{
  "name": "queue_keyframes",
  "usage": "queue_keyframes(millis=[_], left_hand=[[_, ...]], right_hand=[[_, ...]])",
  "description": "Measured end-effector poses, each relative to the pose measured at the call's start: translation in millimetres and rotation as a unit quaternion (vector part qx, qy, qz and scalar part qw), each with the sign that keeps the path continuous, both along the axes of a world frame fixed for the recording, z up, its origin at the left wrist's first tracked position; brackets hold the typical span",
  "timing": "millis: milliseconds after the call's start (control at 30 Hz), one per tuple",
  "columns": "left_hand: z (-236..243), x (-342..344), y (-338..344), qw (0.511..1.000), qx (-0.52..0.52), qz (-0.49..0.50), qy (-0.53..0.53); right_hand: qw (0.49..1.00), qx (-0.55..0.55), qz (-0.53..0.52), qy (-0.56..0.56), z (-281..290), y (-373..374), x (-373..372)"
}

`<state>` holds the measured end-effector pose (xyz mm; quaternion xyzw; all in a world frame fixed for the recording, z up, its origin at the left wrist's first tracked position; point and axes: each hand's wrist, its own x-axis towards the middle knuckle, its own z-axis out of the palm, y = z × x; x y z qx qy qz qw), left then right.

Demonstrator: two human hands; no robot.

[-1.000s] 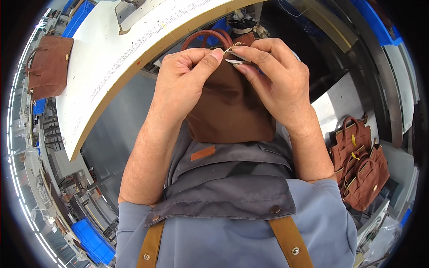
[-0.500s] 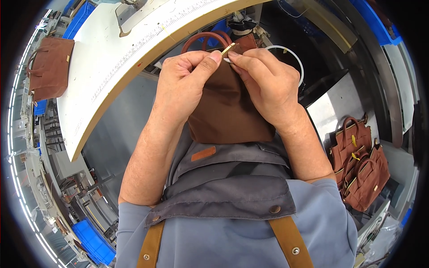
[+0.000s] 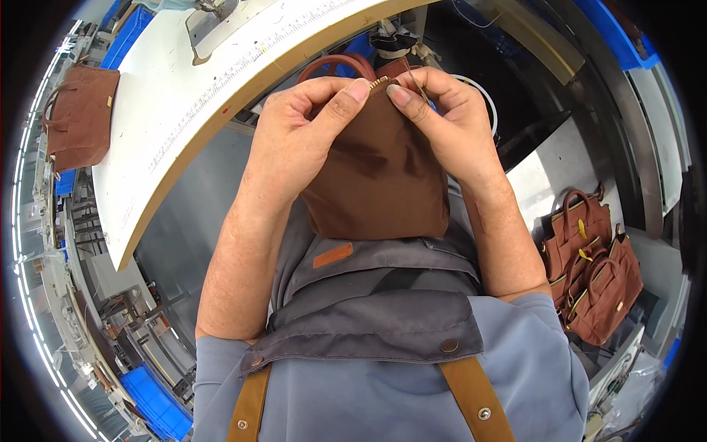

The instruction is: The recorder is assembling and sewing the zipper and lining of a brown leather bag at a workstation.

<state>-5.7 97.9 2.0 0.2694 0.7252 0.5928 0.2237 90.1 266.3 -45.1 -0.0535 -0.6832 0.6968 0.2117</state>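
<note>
A handbag stands upright at my lap, its dark brown cloth side [image 3: 379, 184] facing me and a reddish-brown handle [image 3: 335, 62] behind it. Along its top edge runs a short stretch of gold-toothed zipper [image 3: 378, 82]. My left hand [image 3: 305, 121] pinches the bag's edge at the zipper, thumb on the near side. Close beside it, my right hand [image 3: 449, 121] grips the cloth corner at the zipper's end between thumb and fingers. A thin, dark, narrow thing [image 3: 417, 82] also lies in the right hand; its kind I cannot make out.
A white curved worktable [image 3: 147, 140] with ruler marks and a machine part [image 3: 210, 29] arcs across the far left. Another reddish-brown handbag [image 3: 82, 118] sits at its left end. More such handbags [image 3: 600, 287] rest at the right. Blue bins [image 3: 155, 401] stand around.
My right thumb has shifted onto the near side of the cloth beside the zipper end. The silvery tip under the right fingers no longer shows; a narrow dark piece now points up.
</note>
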Motion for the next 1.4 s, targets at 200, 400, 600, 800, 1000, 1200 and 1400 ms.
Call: queue_keyframes(millis=[200,400,600,800,1000,1200,1400], left_hand=[[4.3,-6.0,-1.4,0.999,-0.045,-0.015,0.007],[1.6,-3.8,-3.3,0.999,-0.031,0.007,-0.023],[2.7,-1.2,-2.9,0.999,-0.027,0.01,-0.021],[1.0,0.3,-3.8,0.999,-0.029,0.019,-0.025],[2.1,1.1,-3.8,0.999,-0.029,0.021,-0.029],[-0.8,5.3,-0.5,0.999,0.008,0.035,-0.018],[-0.1,4.5,-0.8,0.999,0.007,0.029,-0.023]], right_hand=[[0.999,-0.035,0.022,-0.011,2.7,-3.8,1.3],[0.894,0.4,-0.165,0.111,25.9,-5.9,12.6],[0.835,0.491,-0.2,0.15,8.6,-5.3,8.6],[0.829,0.499,-0.198,0.154,10.9,-6.0,8.1],[0.836,0.49,-0.201,0.145,10.1,-8.3,8.4],[0.861,0.459,-0.172,0.135,13.1,-6.4,9.6],[0.854,0.467,-0.175,0.148,11.8,-5.9,8.5]])
